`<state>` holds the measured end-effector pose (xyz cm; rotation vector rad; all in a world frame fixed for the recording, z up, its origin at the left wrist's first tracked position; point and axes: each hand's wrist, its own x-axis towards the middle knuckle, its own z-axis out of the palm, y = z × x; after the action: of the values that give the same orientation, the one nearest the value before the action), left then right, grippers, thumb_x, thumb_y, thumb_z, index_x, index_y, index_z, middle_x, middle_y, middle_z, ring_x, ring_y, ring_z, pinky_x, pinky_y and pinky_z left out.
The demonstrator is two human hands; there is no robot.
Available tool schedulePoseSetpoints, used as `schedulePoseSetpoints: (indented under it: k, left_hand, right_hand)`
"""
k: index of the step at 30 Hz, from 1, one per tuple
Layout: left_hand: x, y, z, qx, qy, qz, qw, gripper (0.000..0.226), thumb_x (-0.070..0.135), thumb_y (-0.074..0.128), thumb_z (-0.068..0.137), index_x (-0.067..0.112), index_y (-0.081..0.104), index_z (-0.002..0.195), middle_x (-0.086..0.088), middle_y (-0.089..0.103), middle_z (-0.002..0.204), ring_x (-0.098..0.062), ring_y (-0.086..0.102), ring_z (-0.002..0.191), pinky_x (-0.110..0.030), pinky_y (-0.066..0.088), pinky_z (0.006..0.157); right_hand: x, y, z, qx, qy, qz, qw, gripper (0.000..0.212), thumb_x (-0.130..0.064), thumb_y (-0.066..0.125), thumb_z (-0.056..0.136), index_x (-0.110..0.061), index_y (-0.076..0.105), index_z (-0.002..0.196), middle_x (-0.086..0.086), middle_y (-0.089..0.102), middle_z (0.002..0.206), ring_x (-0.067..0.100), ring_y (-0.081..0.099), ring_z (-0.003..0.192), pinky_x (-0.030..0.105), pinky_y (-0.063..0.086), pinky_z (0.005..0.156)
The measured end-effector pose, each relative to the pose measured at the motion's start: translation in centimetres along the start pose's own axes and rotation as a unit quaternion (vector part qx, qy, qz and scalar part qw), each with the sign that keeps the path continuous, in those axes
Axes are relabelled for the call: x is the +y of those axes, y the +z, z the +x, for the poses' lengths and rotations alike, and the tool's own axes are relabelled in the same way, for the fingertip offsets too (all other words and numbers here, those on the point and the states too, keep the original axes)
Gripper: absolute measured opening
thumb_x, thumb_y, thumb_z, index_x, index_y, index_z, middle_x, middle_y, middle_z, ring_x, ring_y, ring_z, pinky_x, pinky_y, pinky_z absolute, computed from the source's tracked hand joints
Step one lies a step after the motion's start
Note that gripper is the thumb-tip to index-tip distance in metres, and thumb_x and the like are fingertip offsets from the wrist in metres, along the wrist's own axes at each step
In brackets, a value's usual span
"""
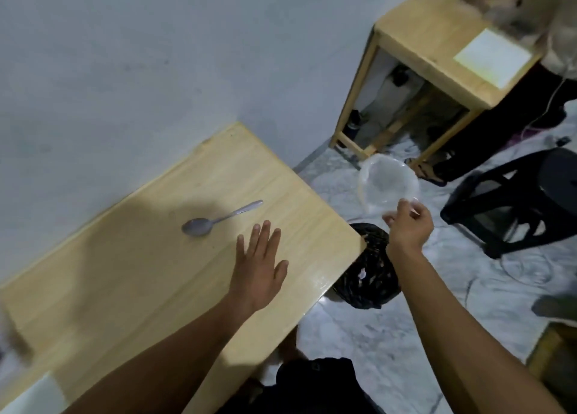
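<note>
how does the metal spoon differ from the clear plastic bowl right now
The grey metal spoon is opaque and slim; the clear round plastic bowl is see-through and wider. The spoon lies untouched on the light wooden table; the bowl is held beyond its edge by the right hand.

Clear plastic bowl [387,184], tilted, held aloft

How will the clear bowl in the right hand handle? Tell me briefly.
The clear bowl looks like thin-walled plastic, so it is probably light and a bit flexible. The right hand pinches only its rim, so it may swing or slip. It likely would not shatter if dropped toward the black bag.
</note>
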<state>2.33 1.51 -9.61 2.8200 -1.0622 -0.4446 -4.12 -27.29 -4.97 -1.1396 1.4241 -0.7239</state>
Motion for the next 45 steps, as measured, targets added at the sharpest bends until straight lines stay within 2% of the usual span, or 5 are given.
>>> schedulePoseSetpoints:
  k: [11, 18, 30, 39, 45]
  left_hand:
    - [-0.2, 0.9, -0.2, 0.057, 0.010, -0.041, 0.997, 0.067, 0.048, 0.036, 0.095, 0.017, 0.026, 0.153, -0.007, 0.016, 0.163, -0.027, 0.014, 0.151, -0.053, 0.012, 0.119]
    - [-0.3, 0.8, -0.2, 0.053, 0.007, -0.063, 0.997, 0.067, 0.050, 0.033, 0.095, 0.019, 0.023, 0.154, -0.005, 0.012, 0.164, -0.023, 0.007, 0.152, -0.052, 0.010, 0.121]
    - [-2.9, 0.6, -3.2, 0.059, -0.029, -0.079, 0.995, 0.067, 0.054, 0.033, 0.096, 0.021, 0.023, 0.154, -0.001, 0.012, 0.164, -0.021, 0.004, 0.152, -0.048, 0.011, 0.122]
    - [-8.3, 0.7, -8.8, 0.092, -0.205, -0.089, 0.970, 0.069, 0.055, 0.031, 0.094, 0.018, 0.030, 0.153, -0.003, 0.023, 0.162, -0.026, 0.020, 0.149, -0.050, 0.020, 0.118]
    - [-12.0, 1.2, -12.3, 0.100, -0.356, -0.115, 0.922, 0.073, 0.060, 0.024, 0.090, 0.026, 0.022, 0.155, 0.003, 0.013, 0.164, -0.023, 0.009, 0.152, -0.049, 0.013, 0.120]
  right_hand:
    - [10.0, -7.2, 2.0, 0.123, 0.203, -0.028, 0.971, 0.007, -0.019, 0.062, 0.088, -0.013, 0.062, 0.084, 0.024, 0.068, 0.107, 0.028, 0.061, 0.069, 0.032, 0.052, 0.063]
    - [11.6, -7.0, 1.6, 0.032, 0.295, -0.023, 0.955, 0.059, -0.026, 0.056, 0.099, -0.011, 0.031, 0.151, 0.019, 0.050, 0.138, 0.039, 0.056, 0.115, 0.050, 0.054, 0.091]
    - [1.2, 2.5, -4.0, -0.103, -0.183, -0.143, 0.967, 0.028, -0.027, 0.053, 0.098, -0.022, 0.055, 0.126, 0.003, 0.058, 0.117, 0.012, 0.057, 0.102, 0.025, 0.046, 0.085]
    - [3.3, 12.0, -13.5, -0.438, -0.365, -0.322, 0.756, 0.030, -0.016, 0.056, 0.094, -0.014, 0.064, 0.123, 0.006, 0.059, 0.113, 0.025, 0.056, 0.106, 0.038, 0.046, 0.095]
    - [4.9, 16.2, -17.2, -0.449, -0.492, -0.454, 0.592, 0.029, -0.022, 0.053, 0.092, -0.022, 0.069, 0.117, 0.003, 0.062, 0.109, 0.030, 0.055, 0.096, 0.040, 0.047, 0.079]
